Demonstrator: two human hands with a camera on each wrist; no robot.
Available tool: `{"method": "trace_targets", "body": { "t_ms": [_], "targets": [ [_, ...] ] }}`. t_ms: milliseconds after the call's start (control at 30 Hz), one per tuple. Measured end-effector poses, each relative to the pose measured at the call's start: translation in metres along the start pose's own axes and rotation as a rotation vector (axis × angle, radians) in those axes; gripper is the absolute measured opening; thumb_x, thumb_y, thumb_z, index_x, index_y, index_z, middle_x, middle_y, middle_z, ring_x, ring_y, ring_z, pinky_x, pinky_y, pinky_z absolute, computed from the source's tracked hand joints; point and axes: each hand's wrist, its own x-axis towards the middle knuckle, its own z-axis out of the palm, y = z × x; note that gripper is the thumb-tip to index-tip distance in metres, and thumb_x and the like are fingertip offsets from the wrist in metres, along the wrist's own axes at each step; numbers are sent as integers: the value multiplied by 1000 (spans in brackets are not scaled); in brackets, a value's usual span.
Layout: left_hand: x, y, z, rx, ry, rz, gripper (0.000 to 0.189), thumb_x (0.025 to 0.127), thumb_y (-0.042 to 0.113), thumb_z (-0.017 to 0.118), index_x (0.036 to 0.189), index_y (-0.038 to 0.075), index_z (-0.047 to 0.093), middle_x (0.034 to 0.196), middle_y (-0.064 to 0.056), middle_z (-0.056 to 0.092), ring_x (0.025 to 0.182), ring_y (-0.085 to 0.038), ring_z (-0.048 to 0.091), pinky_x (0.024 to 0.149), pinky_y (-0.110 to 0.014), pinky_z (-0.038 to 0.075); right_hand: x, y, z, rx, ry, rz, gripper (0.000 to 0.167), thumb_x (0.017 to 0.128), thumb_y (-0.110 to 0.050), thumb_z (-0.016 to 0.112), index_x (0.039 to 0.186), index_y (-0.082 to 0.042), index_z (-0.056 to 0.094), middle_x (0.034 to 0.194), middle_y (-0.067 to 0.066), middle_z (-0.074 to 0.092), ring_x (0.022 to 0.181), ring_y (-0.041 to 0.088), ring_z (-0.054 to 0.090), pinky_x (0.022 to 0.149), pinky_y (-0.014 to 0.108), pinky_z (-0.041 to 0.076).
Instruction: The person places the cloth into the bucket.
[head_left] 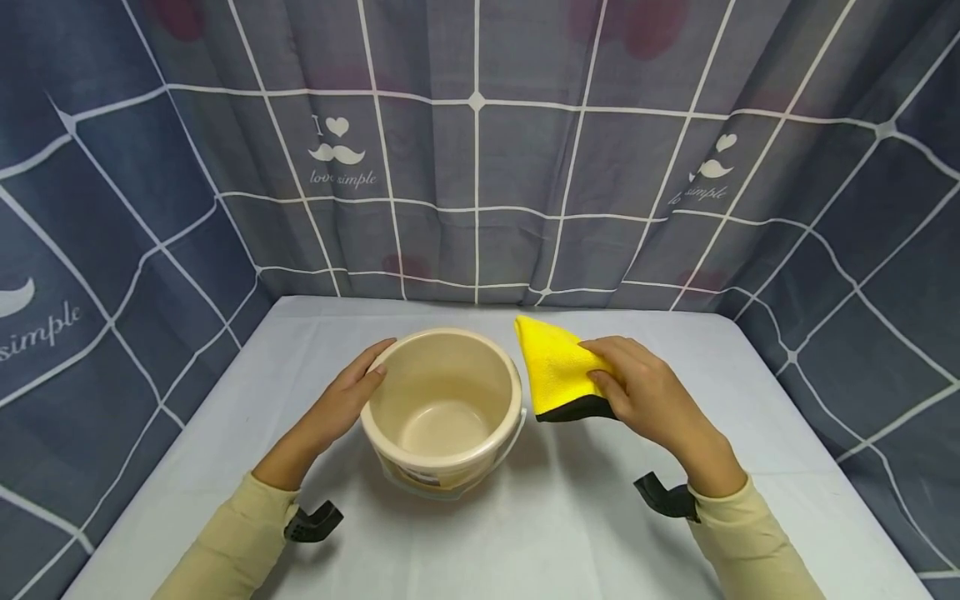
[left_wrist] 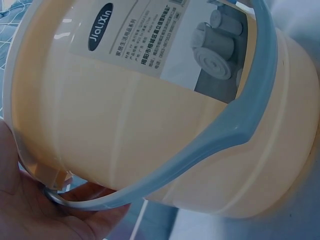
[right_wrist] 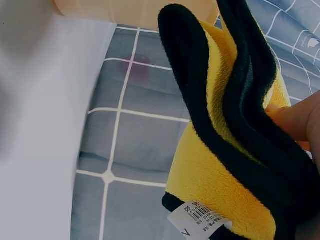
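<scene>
A cream plastic bucket (head_left: 442, 375) stands on the white-covered table, its open top tipped slightly toward the head camera. My left hand (head_left: 341, 404) grips its left side, thumb over the rim and the other fingers along the outside. The left wrist view shows the bucket's blue-grey handle (left_wrist: 220, 131) hanging down across a printed label (left_wrist: 142, 37). Just right of the bucket, my right hand (head_left: 652, 392) pinches a folded yellow cloth (head_left: 558, 362) with black edging between thumb and fingers. A white tag (right_wrist: 200, 220) hangs from the cloth in the right wrist view.
The white tablecloth (head_left: 592, 533) covers the table under both arms. Grey-blue checked curtains (head_left: 517, 167) enclose the back and both sides. Each wrist carries a black camera mount, the left mount (head_left: 313, 522) and the right mount (head_left: 666, 498).
</scene>
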Motion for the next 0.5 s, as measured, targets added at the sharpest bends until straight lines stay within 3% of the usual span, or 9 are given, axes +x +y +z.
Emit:
{"method": "trace_targets", "body": {
  "t_ms": [500],
  "targets": [
    [0, -1, 0, 7, 11, -6, 52, 112, 25, 36, 159, 3, 27, 156, -22, 37, 137, -36, 42, 98, -15, 39, 12, -7, -1, 16, 0, -21, 41, 83, 7, 78, 122, 2, 68, 115, 11, 69, 107, 27, 64, 91, 40, 51]
  ]
}}
